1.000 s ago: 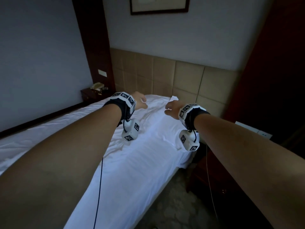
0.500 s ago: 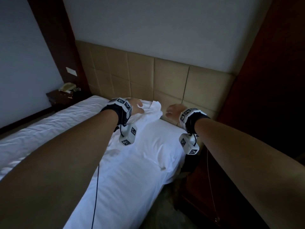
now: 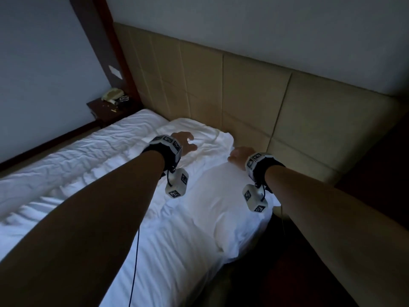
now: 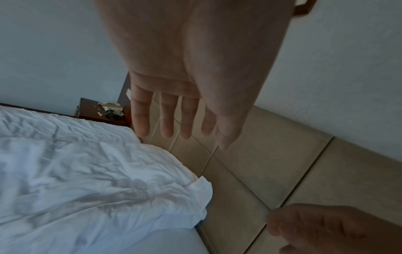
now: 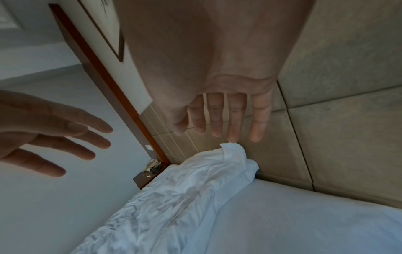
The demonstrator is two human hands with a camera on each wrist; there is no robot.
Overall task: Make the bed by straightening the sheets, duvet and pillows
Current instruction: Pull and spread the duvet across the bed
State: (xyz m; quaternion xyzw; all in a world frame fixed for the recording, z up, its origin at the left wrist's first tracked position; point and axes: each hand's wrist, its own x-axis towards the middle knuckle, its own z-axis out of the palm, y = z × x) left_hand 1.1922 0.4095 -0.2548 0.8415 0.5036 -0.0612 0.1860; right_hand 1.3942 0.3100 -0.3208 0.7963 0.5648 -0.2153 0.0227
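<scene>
A crumpled white duvet (image 3: 99, 165) covers the bed, and its top edge (image 5: 232, 154) lies bunched close to the headboard. A smooth white pillow (image 3: 221, 207) lies on the near side of the bed's head. My left hand (image 3: 191, 141) hovers over the duvet's top edge with fingers (image 4: 165, 120) straight and spread, holding nothing. My right hand (image 3: 234, 155) hangs beside it, just above the pillow and near the headboard. Its fingers (image 5: 234, 120) are also straight and empty, just above the duvet's corner.
A padded beige headboard (image 3: 243, 96) runs behind the bed. On the far side stands a dark nightstand (image 3: 108, 109) with a telephone (image 3: 112, 94) on it. Dark wooden furniture (image 3: 376, 169) and dark floor border the bed's near right side.
Both hands held the duvet's top edge and drew it up toward the headboard. They have let go and now hover with open fingers; the view has tilted down.
</scene>
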